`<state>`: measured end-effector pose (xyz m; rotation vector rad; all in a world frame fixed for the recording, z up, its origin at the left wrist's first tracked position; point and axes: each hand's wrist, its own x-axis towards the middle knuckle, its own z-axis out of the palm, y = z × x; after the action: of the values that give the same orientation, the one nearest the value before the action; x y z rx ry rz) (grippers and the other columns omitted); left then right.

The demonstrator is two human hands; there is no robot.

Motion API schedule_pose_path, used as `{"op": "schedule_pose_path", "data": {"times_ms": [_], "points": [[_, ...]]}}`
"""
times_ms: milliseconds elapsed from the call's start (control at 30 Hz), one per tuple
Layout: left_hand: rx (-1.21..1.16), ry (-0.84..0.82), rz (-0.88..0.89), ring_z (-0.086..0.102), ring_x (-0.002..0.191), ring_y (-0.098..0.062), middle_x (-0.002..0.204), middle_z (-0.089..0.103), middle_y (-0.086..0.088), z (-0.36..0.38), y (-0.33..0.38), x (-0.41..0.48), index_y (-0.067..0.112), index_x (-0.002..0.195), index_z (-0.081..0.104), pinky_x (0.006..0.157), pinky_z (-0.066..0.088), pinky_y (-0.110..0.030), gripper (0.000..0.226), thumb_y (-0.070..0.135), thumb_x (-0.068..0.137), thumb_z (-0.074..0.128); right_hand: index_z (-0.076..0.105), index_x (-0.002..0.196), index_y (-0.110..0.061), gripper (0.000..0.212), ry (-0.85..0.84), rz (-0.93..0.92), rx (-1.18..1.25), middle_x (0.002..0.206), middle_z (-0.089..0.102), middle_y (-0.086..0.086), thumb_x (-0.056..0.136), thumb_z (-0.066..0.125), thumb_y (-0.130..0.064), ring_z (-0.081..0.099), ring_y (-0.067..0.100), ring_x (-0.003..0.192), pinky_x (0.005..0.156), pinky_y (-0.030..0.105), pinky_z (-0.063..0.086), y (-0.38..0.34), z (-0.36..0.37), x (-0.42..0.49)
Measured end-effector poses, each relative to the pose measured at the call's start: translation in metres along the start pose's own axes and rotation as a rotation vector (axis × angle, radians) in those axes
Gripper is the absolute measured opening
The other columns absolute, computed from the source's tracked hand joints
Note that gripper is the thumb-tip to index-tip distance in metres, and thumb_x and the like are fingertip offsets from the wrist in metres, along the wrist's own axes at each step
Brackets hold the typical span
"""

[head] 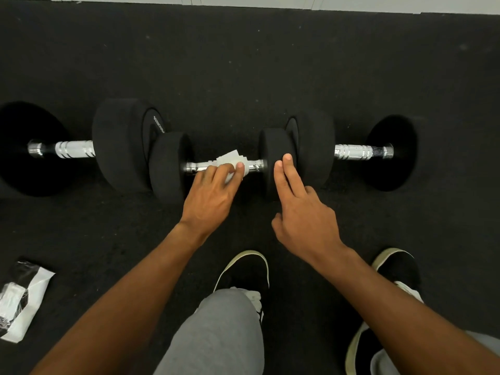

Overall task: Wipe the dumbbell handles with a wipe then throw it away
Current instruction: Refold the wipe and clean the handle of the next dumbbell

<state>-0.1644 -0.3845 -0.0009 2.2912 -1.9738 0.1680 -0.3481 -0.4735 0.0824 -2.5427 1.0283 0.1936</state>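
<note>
A small black dumbbell (167, 166) lies on the floor in front of me, its chrome handle (255, 167) running left to right. My left hand (211, 193) grips a white wipe (230, 158) wrapped over the middle of that handle. My right hand (300, 212) rests two straight fingers on the small dumbbell's right weight (270, 147). Two larger dumbbells lie just behind: one at the left (119, 142) with chrome handle (74, 149), one at the right (316, 147) with chrome handle (357, 152).
A black-and-white wipe packet (21, 299) lies on the dark rubber floor (243, 63) at the lower left. My shoes (249, 269) and grey trouser legs fill the bottom middle and right. A white wall base (270, 1) runs along the top.
</note>
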Motion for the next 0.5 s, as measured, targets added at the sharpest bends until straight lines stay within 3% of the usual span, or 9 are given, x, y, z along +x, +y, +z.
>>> {"op": "schedule_pose_path", "data": {"times_ms": [133,333,433,500], "points": [[0.02,-0.024,-0.01,0.056,0.097,-0.033,0.122,0.055,-0.018,0.0,0.004,0.0,0.004,0.145,0.044,0.076,0.049,-0.045,0.056,0.014,0.09,0.054,-0.007,0.158,-0.022,0.095,-0.005,-0.001,0.0,0.164,-0.021,-0.006,0.089,0.059,-0.026,0.049,0.015,0.105,0.063,0.022,0.04,0.0,0.0,0.0],[-0.108,-0.052,-0.106,0.053,0.096,-0.033,0.116,0.057,-0.012,-0.009,0.002,0.03,0.012,0.134,0.057,0.074,0.048,-0.046,0.05,0.009,0.086,0.069,-0.005,0.158,-0.021,0.095,0.009,0.001,-0.028,0.165,-0.018,-0.006,0.088,0.059,-0.026,0.05,0.017,0.105,0.059,0.023,0.039,-0.002,-0.001,0.0],[-0.115,-0.106,-0.132,0.049,0.099,-0.031,0.113,0.057,-0.005,-0.017,-0.001,0.048,0.022,0.124,0.066,0.074,0.041,-0.044,0.029,0.025,0.096,0.06,-0.004,0.158,-0.021,0.095,0.001,0.002,-0.023,0.165,-0.018,-0.006,0.087,0.059,-0.025,0.05,0.017,0.104,0.059,0.023,0.039,-0.002,-0.001,0.0],[-0.15,-0.188,-0.157,0.046,0.105,-0.029,0.115,0.057,-0.001,-0.021,-0.006,0.061,0.027,0.121,0.068,0.078,0.038,-0.044,0.029,0.035,0.101,0.048,-0.005,0.158,-0.022,0.096,-0.006,0.001,-0.027,0.165,-0.019,-0.006,0.087,0.06,-0.025,0.05,0.017,0.104,0.058,0.023,0.039,-0.001,-0.001,0.0]]}}
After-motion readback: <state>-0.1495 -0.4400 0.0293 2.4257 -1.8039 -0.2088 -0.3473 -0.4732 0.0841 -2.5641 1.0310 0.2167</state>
